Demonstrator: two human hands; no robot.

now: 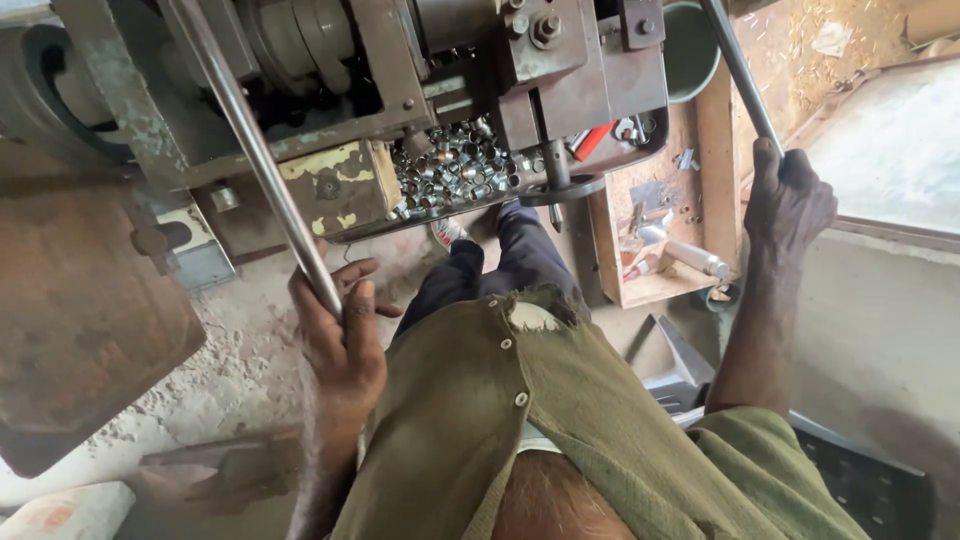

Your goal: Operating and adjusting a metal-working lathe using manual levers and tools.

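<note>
Two hands, two steel levers, both clamped tight at an old metalworking machine.

Left hand (335, 335) wraps the long lever (262, 160) low on its shaft, grip closed; right hand (787, 200) is closed round the end of the thinner lever (738, 70), arm stretched out, likely for leverage. Between them, a tray of small metal sleeves (455, 170) sits under the machine head (450, 60). Wooden tool box (665, 235) stands just beside the person's legs, crowding the floor.

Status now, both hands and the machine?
Left hand shut on left lever. Right hand shut on right lever. Tray of small metal parts between, nothing blocking.
</note>
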